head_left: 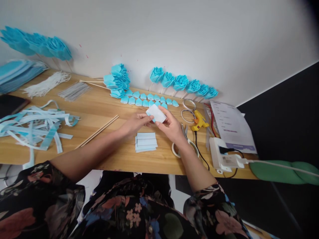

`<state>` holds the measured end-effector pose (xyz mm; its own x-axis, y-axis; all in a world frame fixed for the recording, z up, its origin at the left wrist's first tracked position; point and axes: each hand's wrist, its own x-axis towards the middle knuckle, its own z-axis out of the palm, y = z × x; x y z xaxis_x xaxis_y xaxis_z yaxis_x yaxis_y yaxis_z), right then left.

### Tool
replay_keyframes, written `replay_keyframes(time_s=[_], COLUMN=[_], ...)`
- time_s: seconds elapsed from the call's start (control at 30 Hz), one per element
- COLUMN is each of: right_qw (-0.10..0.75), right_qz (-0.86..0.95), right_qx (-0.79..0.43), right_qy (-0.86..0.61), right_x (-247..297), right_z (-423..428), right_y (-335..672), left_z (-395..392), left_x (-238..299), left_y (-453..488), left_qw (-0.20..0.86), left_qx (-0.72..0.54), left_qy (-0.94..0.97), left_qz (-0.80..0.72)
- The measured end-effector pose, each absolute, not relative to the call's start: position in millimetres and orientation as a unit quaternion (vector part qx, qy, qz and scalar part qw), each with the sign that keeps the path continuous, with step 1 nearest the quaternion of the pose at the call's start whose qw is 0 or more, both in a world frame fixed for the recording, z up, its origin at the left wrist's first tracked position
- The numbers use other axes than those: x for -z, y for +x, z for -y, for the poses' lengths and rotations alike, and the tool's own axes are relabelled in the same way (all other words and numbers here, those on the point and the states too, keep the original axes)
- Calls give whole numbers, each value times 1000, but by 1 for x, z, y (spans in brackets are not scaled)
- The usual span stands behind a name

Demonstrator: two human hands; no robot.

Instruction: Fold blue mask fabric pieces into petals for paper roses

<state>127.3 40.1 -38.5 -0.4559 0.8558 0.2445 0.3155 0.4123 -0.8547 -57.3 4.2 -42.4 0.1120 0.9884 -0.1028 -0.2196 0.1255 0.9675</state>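
Between my two hands is a small white and light-blue fabric piece (156, 113), held tilted above the table. My left hand (141, 122) pinches its left edge with the thumb on top. On the other side my right hand (171, 124) grips the right and lower edge. Just below lies a stack of pale blue fabric rectangles (146, 142). Beyond the hands run two rows of small folded blue petals (144, 102), partly hidden by my fingers. White-handled scissors (194, 146) lie under my right forearm.
Blue fabric flowers on sticks (180, 83) lean on the wall. A yellow glue gun (200, 120), tape rolls (188, 115) and a white power strip (217, 156) are at right. At left lie cut strips (47, 122), wooden sticks (98, 131) and blue masks (18, 74).
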Motion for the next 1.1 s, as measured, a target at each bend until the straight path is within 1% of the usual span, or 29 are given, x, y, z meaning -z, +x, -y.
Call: replay_keyframes(time_s=[0.1,0.2,0.3,0.37,0.47,0.63,0.8,0.9,1.1], right_qw=[371,393,373,360,357,381,394,394,404], right_qz=[782,832,880,892,900,895,885,875,836], right_qx=[-328,-205,-87,-53,-48,-54,-96,-133,-206], right_qy=[-379,-333,-282,-267,-247,-225,-230,-249,-308], right_x=[37,33,29,28,29,33,34,34,33], right_z=[-43,-49,-52,-51,-48,-48,-51,-48,-40], right_y=[132,139,143,142,137,133,134,133,128], left_z=[-5,-6,-6,-6,-5,-4,-4,-6,-8], left_x=[38,34,34,35,35,33,36,41,39], left_y=[-59,-62,-64,-64,-62,-59,-59,-60,-61], left_qw=[634,657,680,690,697,695,680,647,529], left_qx=[-520,-531,-531,-529,-524,-524,-529,-533,-531], left_qy=[387,357,339,334,339,349,357,376,480], left_qz=[-421,-398,-375,-364,-353,-347,-362,-394,-456])
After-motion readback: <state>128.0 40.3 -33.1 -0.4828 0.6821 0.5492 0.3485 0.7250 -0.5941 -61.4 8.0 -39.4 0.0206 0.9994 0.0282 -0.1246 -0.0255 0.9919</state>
